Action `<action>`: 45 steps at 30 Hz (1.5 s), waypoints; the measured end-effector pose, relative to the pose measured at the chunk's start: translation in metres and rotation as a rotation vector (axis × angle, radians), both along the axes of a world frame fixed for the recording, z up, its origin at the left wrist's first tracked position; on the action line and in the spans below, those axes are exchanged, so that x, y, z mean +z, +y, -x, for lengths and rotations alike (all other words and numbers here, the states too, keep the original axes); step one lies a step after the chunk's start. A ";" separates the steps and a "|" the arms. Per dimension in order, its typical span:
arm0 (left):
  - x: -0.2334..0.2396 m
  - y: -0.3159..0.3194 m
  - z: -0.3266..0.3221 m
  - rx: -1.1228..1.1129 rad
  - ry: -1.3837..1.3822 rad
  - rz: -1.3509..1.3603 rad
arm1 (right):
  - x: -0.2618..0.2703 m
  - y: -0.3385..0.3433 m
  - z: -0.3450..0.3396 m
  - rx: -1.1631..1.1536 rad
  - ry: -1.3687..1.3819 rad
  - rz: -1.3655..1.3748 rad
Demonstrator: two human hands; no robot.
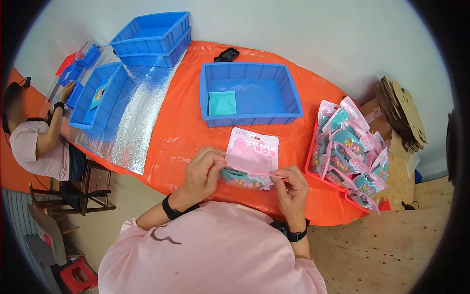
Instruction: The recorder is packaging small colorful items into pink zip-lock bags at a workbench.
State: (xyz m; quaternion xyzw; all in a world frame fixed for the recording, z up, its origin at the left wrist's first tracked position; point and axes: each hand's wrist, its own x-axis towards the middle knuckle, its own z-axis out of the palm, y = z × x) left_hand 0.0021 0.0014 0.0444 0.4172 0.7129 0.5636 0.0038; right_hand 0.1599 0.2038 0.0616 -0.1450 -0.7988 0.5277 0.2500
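Note:
Between my hands is a pink plastic pouch point(246, 180) holding a teal piece and small colourful pieces. My left hand point(205, 172) pinches the left end of its top edge, and my right hand point(292, 185) pinches the right end. Just beyond it, a flat pink pouch point(251, 149) with a bow print lies on the orange table cover point(176, 147). Farther back stands a blue plastic bin point(253, 119) with a teal square packet point(222, 103) in its near left corner.
At the right, a red basket point(312, 161) is heaped with filled pouches point(347, 141). Stacked blue bins point(154, 46) and another blue bin point(99, 97) stand at the left. Folded cardboard point(402, 114) is at the far right. A co-worker point(36, 143) sits at the left, reaching to small blue bins point(71, 73).

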 end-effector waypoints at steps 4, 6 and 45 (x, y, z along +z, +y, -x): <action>0.001 0.000 -0.001 -0.006 -0.009 0.015 | 0.003 -0.001 -0.001 -0.028 0.030 -0.051; 0.003 -0.004 -0.002 -0.043 -0.102 0.025 | 0.005 0.000 -0.004 0.023 0.056 0.019; -0.003 0.005 -0.014 -0.114 -0.070 -0.031 | -0.008 0.014 -0.023 0.144 0.179 -0.023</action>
